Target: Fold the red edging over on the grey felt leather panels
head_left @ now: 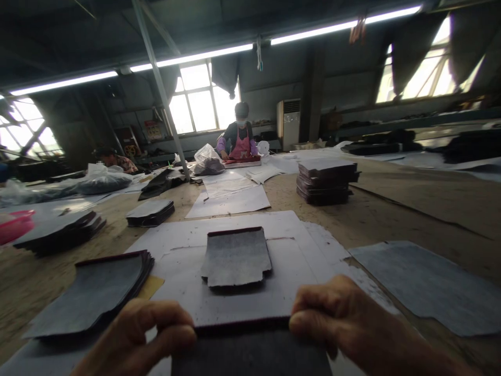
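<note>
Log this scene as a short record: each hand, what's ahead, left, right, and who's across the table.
Left hand: grips dark piece, far edge
Right hand: grips same edge, farther right
Ahead: grey piece on white paper
Left: grey-topped stack
Right: grey sheet on table
Across: person in pink apron

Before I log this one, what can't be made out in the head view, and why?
All in the head view:
Near end of the dark, flat panel: cut off by the bottom edge.
Its far corners: covered by the bare left hand and bare right hand.
Full shape of the bright pink plastic container: cut off by the left edge.
Layer count in the grey-topped, dark brown stack: too small and dim.
</note>
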{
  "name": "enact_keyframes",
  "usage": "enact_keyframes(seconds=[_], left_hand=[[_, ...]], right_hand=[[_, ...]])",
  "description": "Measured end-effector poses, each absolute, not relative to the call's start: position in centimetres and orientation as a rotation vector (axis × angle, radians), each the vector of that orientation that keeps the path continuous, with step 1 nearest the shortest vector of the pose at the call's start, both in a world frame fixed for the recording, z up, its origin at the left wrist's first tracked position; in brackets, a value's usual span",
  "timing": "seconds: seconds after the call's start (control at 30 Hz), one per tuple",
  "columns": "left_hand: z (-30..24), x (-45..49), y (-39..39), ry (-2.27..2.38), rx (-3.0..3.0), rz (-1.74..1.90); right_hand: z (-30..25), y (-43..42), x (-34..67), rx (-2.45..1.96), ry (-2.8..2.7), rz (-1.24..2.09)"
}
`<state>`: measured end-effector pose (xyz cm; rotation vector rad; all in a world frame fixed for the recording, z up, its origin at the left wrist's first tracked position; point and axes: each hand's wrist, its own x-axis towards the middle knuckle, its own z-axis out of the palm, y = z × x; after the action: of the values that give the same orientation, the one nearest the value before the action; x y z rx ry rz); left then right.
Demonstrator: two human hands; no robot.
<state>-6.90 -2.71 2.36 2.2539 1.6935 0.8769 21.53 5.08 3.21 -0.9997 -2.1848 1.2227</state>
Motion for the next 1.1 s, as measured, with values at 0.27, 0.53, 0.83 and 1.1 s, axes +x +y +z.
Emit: enact_keyframes(seconds=[0.27,0.53,0.83,1.1], left_hand=[[6.0,-9.2,9.4,1.762,2.059,0.821],[0.3,-9.5,13.1,2.031,2.158,0.968],[-1.4,-9.7,14.1,2.198,2.206,1.245],[-2.1,-7.9,12.7,2.1,2.476,1.286]], right_hand=[[5.1,15.9,16.6,-1.171,-2.257,0.589],[0.9,19.2,14.2,-1.282,-2.277,0.128],[-0.5,19.1,13.2,-1.304,-2.217,-0.123],[-1.4,19.3,12.8,-1.285,-2.162,-0.238]])
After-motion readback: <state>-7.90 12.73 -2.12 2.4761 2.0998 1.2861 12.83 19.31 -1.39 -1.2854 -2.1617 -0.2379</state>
